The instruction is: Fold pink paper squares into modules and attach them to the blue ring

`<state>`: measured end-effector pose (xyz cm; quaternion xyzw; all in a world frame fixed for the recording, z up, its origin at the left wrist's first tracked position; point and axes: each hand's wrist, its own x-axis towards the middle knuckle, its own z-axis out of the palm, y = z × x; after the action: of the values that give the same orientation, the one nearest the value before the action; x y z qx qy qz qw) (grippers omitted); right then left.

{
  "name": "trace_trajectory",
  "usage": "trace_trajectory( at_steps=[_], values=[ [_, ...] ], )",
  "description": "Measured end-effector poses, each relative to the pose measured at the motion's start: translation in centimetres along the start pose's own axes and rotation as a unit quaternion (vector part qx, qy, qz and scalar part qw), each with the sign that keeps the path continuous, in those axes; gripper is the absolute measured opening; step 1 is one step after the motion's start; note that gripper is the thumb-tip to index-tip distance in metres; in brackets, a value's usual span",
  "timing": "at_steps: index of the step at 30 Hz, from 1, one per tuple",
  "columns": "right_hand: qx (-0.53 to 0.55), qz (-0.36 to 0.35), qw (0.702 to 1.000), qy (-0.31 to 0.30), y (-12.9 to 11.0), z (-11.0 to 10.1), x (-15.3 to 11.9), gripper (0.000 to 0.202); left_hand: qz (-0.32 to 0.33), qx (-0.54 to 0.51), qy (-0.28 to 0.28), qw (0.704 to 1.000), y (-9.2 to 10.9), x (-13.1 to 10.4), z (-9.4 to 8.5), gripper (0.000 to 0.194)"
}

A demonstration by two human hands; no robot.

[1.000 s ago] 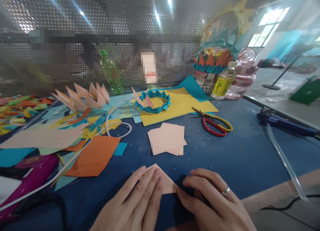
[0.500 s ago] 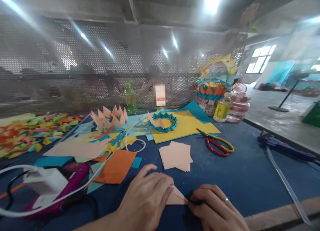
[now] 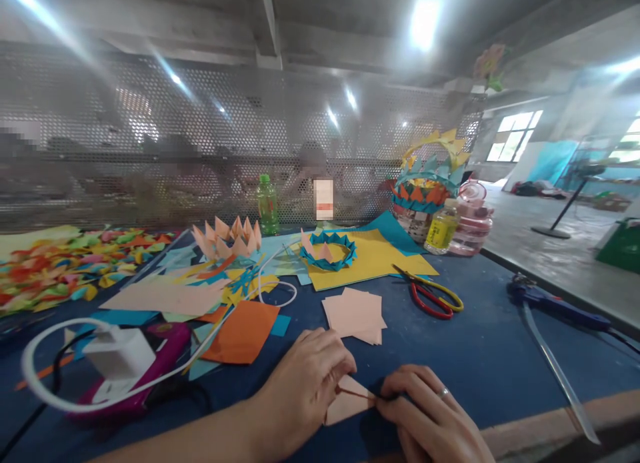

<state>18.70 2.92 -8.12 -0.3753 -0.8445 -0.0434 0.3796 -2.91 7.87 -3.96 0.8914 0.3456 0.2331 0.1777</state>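
Note:
A small folded piece of pale pink paper (image 3: pixel 349 407) lies between my hands at the table's near edge. My left hand (image 3: pixel 307 389) has its fingers curled onto the left end of the paper, where a flap stands slightly raised. My right hand (image 3: pixel 425 406), with a ring on one finger, pinches the pointed right corner. Just beyond, a loose stack of pale pink paper squares (image 3: pixel 354 314) rests on the blue table. Farther back is a blue paper ring (image 3: pixel 345 259) with a few pink points, on yellow sheets (image 3: pixel 385 249).
Red and yellow scissors (image 3: pixel 433 296) and a blue glue gun (image 3: pixel 555 306) lie to the right. Left are orange paper (image 3: pixel 245 333), a white plug (image 3: pixel 120 356) with cable, and many coloured scraps (image 3: pixel 75 263). A pink paper crown (image 3: pixel 227 239) and bottles (image 3: pixel 441 229) stand behind.
My left fingers have lifted a little, and the paper's left end has opened into a raised flap. My right hand keeps its pinch. The view has tilted up slightly.

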Motion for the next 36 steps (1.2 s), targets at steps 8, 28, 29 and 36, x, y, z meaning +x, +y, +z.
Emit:
trace_trajectory(
  at_steps=[8, 28, 29, 36],
  values=[
    [-0.007, -0.014, 0.999, 0.032, -0.7, -0.5, 0.9, 0.031, -0.009, -0.012, -0.056, 0.998, 0.6, -0.2, -0.5, 0.009],
    [-0.044, 0.040, 0.997, 0.055, -2.5, 1.0, 1.9, 0.022, -0.159, -0.292, 0.176, 0.927, -0.7, 0.3, 0.3, 0.010],
    [-0.037, 0.046, 0.996, 0.060, -2.8, 1.2, 2.2, 0.018, -0.167, -0.307, 0.183, 0.919, -0.7, 0.3, 0.3, 0.011],
    [-0.046, 0.042, 0.993, 0.102, -4.7, 3.1, 4.3, 0.007, -0.193, -0.361, 0.194, 0.892, -0.4, 0.6, 0.1, 0.016]
  ],
)
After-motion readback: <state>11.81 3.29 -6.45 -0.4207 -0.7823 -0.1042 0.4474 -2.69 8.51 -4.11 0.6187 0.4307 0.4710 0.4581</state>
